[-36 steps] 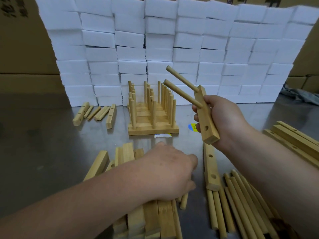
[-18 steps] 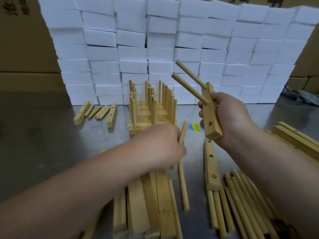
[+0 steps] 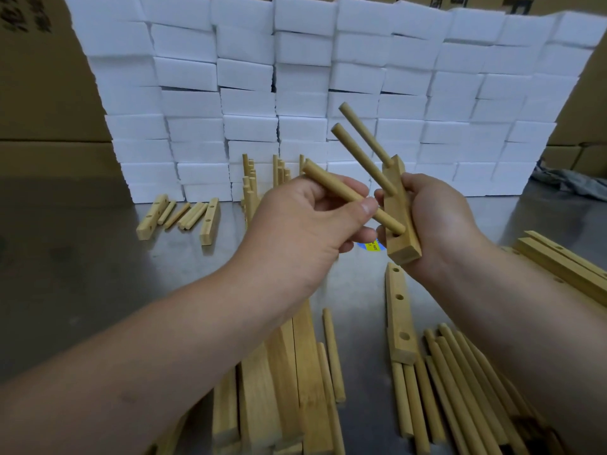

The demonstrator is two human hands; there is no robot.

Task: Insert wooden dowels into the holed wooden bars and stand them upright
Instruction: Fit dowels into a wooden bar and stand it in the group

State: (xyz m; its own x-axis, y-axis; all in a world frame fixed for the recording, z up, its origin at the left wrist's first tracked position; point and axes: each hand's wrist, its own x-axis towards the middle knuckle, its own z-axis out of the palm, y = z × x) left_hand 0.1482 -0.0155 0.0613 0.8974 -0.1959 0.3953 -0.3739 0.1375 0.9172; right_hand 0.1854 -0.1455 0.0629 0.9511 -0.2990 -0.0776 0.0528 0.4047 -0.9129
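**Third dowel brought up to the bar**

A second earlier the left hand (image 3: 305, 224) was down on the flat slats (image 3: 295, 372). Half a second later it had lifted a dowel clear. Now it had carried that dowel (image 3: 351, 198) across to the holed bar (image 3: 402, 238). Thumb and fingers pinched the dowel near its middle, and its tip angled down-right to meet the bar's face at the lowest hole. I couldn't tell whether the tip had entered or was only touching.

The right hand (image 3: 440, 221) stayed wrapped round the bar, holding it tilted in the air. Two dowels (image 3: 361, 156) were already seated in the upper holes, pointing up-left. So pickup was done and insertion was starting. This looked like the bar's last empty hole, after which the bar would still need standing up.

Around them:
- Finished bars (image 3: 249, 185) stood upright on the metal table (image 3: 82, 257), partly hidden behind the left hand.
- A spare holed bar (image 3: 399, 316) lay flat below the right hand, its near end over loose dowels (image 3: 460, 382).
- Longer bars (image 3: 565, 267) lay at far right.
- A small group of short bars and dowels (image 3: 180, 215) sat back left, before a wall of white foam blocks (image 3: 295, 77).
- A yellow sticker (image 3: 372, 247) showed just under the hands.

Nothing stood between tip and hole. Little dowel showed between the thumb and the bar, so the push would probably need a regrip further back.
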